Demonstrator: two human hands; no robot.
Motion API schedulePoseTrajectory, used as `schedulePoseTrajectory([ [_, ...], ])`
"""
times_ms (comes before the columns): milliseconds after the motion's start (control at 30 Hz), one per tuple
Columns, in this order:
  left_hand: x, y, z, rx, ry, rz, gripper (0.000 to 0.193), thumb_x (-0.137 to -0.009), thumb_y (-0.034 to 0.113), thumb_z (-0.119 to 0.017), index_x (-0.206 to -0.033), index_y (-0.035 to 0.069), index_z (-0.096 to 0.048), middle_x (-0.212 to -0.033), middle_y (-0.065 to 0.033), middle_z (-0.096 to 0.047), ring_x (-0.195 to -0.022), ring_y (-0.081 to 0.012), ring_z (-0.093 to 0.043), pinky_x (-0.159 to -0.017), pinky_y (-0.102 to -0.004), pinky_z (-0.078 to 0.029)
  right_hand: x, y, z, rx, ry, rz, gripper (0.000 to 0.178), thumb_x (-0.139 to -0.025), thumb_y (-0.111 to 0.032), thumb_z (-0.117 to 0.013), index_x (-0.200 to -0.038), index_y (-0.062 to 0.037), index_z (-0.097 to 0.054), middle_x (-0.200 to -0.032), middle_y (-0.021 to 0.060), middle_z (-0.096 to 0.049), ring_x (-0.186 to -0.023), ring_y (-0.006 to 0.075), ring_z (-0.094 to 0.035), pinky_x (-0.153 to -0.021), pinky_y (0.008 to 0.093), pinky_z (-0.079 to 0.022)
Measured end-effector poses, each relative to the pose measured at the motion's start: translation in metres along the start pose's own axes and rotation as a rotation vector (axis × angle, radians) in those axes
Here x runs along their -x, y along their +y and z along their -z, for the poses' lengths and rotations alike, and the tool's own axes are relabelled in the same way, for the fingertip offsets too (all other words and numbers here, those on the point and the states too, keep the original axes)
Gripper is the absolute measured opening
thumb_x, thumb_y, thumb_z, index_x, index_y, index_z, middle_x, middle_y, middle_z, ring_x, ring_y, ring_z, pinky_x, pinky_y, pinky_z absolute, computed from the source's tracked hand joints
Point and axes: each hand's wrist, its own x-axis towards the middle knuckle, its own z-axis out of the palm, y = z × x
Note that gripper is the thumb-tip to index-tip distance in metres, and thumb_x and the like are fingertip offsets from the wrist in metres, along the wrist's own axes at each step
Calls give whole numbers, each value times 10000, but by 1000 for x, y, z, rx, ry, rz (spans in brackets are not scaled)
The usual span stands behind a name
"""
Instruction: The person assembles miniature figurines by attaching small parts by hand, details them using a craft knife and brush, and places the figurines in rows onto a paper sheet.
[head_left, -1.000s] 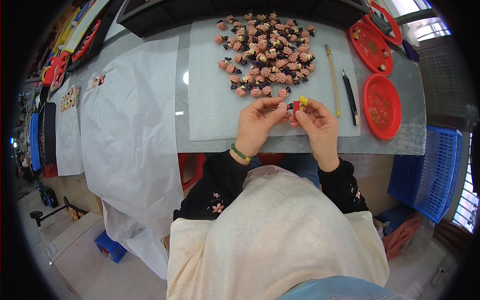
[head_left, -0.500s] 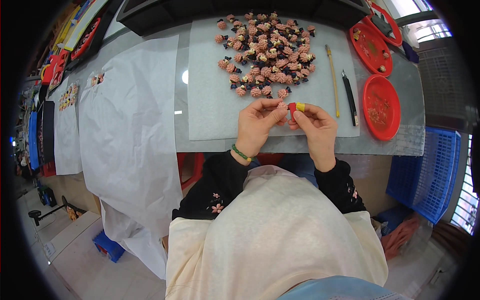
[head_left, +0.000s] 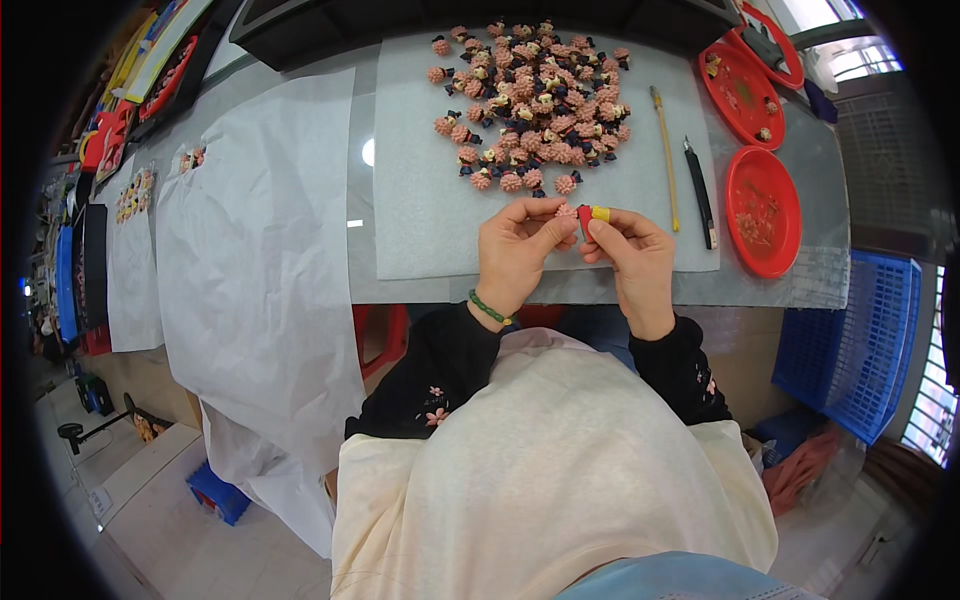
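Observation:
My left hand (head_left: 517, 250) pinches a small figurine with a knobbly pink head (head_left: 565, 211) between thumb and fingertips. Close against it, my right hand (head_left: 636, 255) is closed in a pinch; a red and yellow covering (head_left: 598, 214) shows at its index finger. Whatever sits between the right fingertips is too small to make out. Just beyond my hands, a heap of similar figurines (head_left: 535, 100) with pink heads and dark bodies lies on a pale mat (head_left: 420, 240). A single figurine (head_left: 566, 184) lies nearest to my fingers.
To the right lie a thin yellowish stick (head_left: 664, 150) and a black craft knife (head_left: 700, 195). Beyond them stand red plates (head_left: 790, 255) with small scraps. A dark tray (head_left: 420, 28) borders the back. White sheeting (head_left: 270, 220) covers the left; a blue crate (head_left: 860, 340) stands lower right.
Both hands keep the same pinch, fingertips nearly in place. The view has shifted very slightly; the heap and tools have not moved.

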Motion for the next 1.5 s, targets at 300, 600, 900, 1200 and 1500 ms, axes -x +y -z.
schedulePoseTrajectory([
  [300, 0, -3, 2, -7, -17, 3, 206, -755, 14, -631, -943, -41, -568, -814, -91, -620, -680, -117, -583, -623, -234, -499, 0, -2, -2, 54, 8, 20, 161, -764, -5, -603, -909, 59, -580, -770, 107, -614, -600, 130, -591, -528, 216, -489],
  [600, 2, -6, 1, -7, -45, -16, 211, -755, -24, -608, -960, -45, -562, -832, -102, -621, -726, -125, -594, -661, -240, -503, -4, -7, -1, 141, -1, 9, 140, -756, -7, -610, -876, 61, -586, -737, 103, -615, -574, 125, -586, -511, 210, -485],
  [900, 3, -11, 0, -171, -79, -178, 202, -731, -85, -593, -929, -48, -582, -898, -84, -569, -798, -132, -576, -726, -235, -479, -5, -15, -1, 199, 8, -53, 133, -743, -14, -618, -851, 60, -594, -713, 94, -611, -557, 110, -578, -507, 200, -475],
  [1200, 3, -11, 0, -199, -88, -260, 206, -705, -111, -594, -898, -38, -599, -895, -82, -554, -811, -128, -568, -735, -230, -474, -4, -17, 2, 233, -13, -61, 120, -744, -8, -609, -841, 60, -596, -697, 89, -606, -549, 109, -579, -479, 191, -468],
  [1500, 4, -14, 1, -102, -38, -174, 204, -731, -88, -593, -929, -43, -584, -886, -82, -579, -784, -132, -583, -719, -238, -481, -5, -13, 2, 248, -24, -38, 123, -748, -5, -604, -851, 62, -592, -706, 94, -609, -555, 109, -580, -482, 197, -476],
])
